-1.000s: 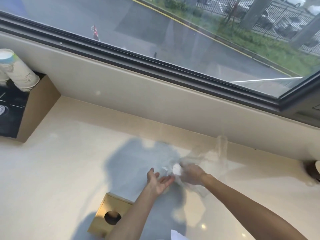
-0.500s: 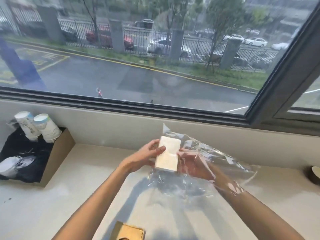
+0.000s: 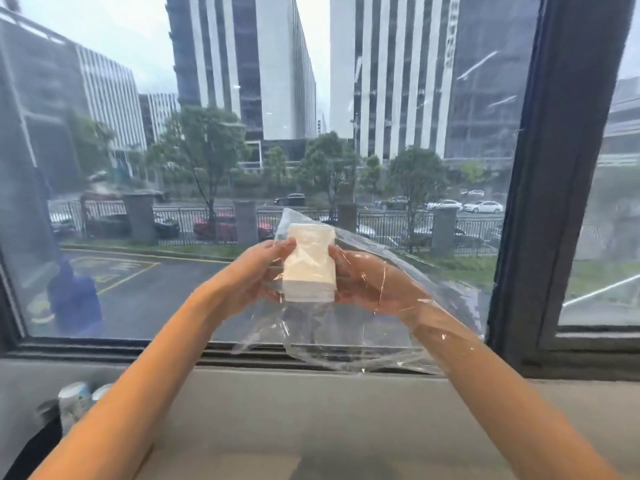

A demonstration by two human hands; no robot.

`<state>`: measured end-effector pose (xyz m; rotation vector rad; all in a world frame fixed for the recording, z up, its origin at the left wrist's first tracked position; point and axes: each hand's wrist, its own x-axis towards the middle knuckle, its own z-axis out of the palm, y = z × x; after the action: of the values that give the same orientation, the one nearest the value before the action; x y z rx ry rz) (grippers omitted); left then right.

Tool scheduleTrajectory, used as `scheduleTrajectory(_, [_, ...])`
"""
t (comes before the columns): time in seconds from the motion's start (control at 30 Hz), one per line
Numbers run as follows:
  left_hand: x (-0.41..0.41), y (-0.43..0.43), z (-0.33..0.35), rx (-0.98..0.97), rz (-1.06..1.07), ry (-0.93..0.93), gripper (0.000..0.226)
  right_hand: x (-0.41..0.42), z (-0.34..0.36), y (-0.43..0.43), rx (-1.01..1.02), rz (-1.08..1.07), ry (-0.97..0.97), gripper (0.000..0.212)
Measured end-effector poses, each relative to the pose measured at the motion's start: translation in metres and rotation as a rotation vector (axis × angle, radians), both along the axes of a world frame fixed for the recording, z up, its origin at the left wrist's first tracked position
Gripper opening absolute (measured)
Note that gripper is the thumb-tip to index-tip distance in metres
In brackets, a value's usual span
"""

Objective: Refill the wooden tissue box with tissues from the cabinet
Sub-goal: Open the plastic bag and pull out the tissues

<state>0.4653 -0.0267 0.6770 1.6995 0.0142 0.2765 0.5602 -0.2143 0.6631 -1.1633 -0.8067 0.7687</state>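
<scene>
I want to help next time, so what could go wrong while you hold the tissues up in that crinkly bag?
The tissue stack is pinched only at its sides between the left hand and right hand, so loose sheets might slip out. The clear plastic bag drapes over the right wrist and could snag or drag tissues along. The wooden box is out of view, so aiming the stack in may take a look down.

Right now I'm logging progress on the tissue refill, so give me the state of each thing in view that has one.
White stack of tissues: held up between both hands, partly inside the wrap.
Clear plastic wrap: opened, hanging loose over the right forearm.
Left hand: gripping the stack's left side.
Right hand: inside the wrap, gripping the stack's right side.
Paper cups: lower left, blurred.
</scene>
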Motion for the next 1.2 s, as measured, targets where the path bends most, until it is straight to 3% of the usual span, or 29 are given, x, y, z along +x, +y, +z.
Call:
scheduleTrajectory(0.07, [-0.009,-0.003,0.015,-0.014,-0.002,-0.041,0.03,-0.003,0.021,-0.004,-0.046,-0.016,-0.052,0.062])
scheduleTrajectory(0.2, [-0.019,-0.012,0.024,0.012,-0.002,-0.106,0.026,-0.011,0.029,-0.002,0.014,0.123,0.05,0.048])
scheduleTrajectory(0.33, [-0.029,-0.006,0.025,-0.019,0.036,-0.121,0.034,-0.015,0.04,0.002,-0.054,0.144,0.108,0.064])
scheduleTrajectory(0.43, [-0.035,0.014,0.026,-0.055,0.133,-0.154,0.035,-0.007,0.044,-0.012,-0.073,-0.023,0.093,0.026])
scheduleTrajectory(0.47, [-0.038,0.022,0.026,-0.074,0.164,-0.163,0.036,-0.007,0.048,-0.022,-0.022,-0.099,0.226,0.032])
scheduleTrajectory(0.53, [-0.044,0.042,0.025,-0.114,0.203,-0.192,0.035,-0.002,0.048,-0.038,0.068,-0.155,0.22,0.038])
scheduleTrajectory(0.6, [-0.05,0.065,0.02,-0.17,0.26,-0.248,0.03,0.007,0.042,-0.041,0.148,-0.188,0.026,0.034])
scheduleTrajectory(0.67, [-0.054,0.088,0.011,-0.249,0.333,-0.307,0.022,0.019,0.041,-0.039,0.243,-0.277,0.115,0.061])
scheduleTrajectory(0.73, [-0.055,0.103,-0.001,-0.333,0.336,-0.323,0.014,0.02,0.039,-0.033,0.31,-0.404,0.139,0.075])
scheduleTrajectory(0.8, [-0.055,0.109,-0.014,-0.437,0.286,-0.31,0.002,0.02,0.034,-0.026,0.43,-0.427,0.202,0.071])
scheduleTrajectory(0.87, [-0.057,0.114,-0.029,-0.51,0.266,-0.305,0.006,0.02,0.025,-0.02,0.528,-0.423,0.263,0.06])
scheduleTrajectory(1.03, [-0.086,0.133,-0.116,-0.489,0.429,-0.293,0.004,0.024,-0.047,-0.026,0.647,-0.485,0.472,0.034])
scheduleTrajectory(1.1, [-0.104,0.137,-0.185,-0.5,0.522,-0.197,0.023,0.016,-0.106,-0.035,0.611,-0.512,0.572,0.022])
scheduleTrajectory(1.13, [-0.116,0.137,-0.222,-0.546,0.553,-0.131,0.027,0.008,-0.141,-0.041,0.583,-0.534,0.635,0.027])
scheduleTrajectory(1.2, [-0.148,0.134,-0.3,-0.668,0.63,-0.022,0.011,-0.008,-0.218,-0.053,0.534,-0.605,0.769,0.067])
